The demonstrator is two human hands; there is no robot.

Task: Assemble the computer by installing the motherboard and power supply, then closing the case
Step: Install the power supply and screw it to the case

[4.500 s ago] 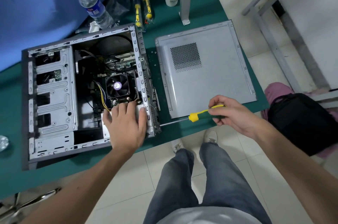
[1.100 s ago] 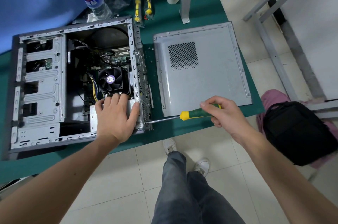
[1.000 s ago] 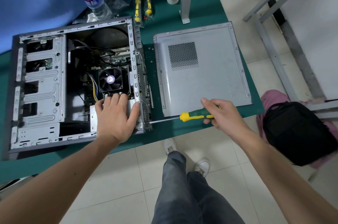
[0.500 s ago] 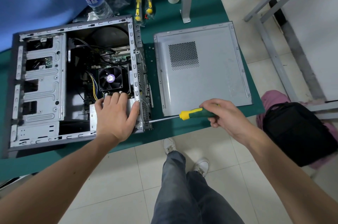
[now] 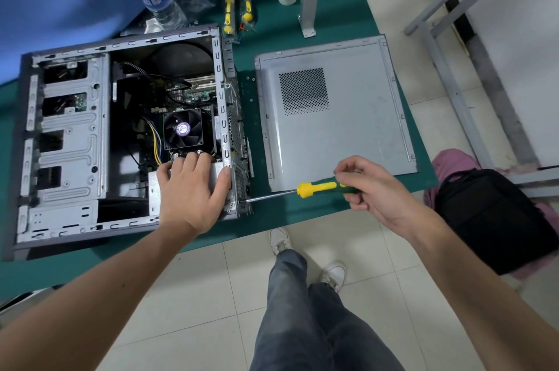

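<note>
Plainly, the left hand (image 5: 193,189) lay flat, fingers straight, pressing the power supply (image 5: 154,189) down inside the computer case (image 5: 65,140), in the corner nearest the person and against the case's rear wall. The right hand (image 5: 367,186) had its fingers curled round the green-and-yellow handle of a screwdriver (image 5: 314,189), just outside that same rear wall. The tool's long axis ran almost level from the hand toward the case, and its tip met the rear wall at the corner where the power supply sat; the screw itself was too small to make out. So the right hand was the one to drive, the left only a brace, and the fastening point lay straight along the shaft, between the two hands. By my judgement the step in hand was screwing the power supply to the case. Deeper inside the case the motherboard (image 5: 187,95) was seated with its cooling fan (image 5: 182,128) just beyond the left fingertips. The side panel (image 5: 357,116) lay flat beside the case, past the screwdriver, not yet fitted.
</note>
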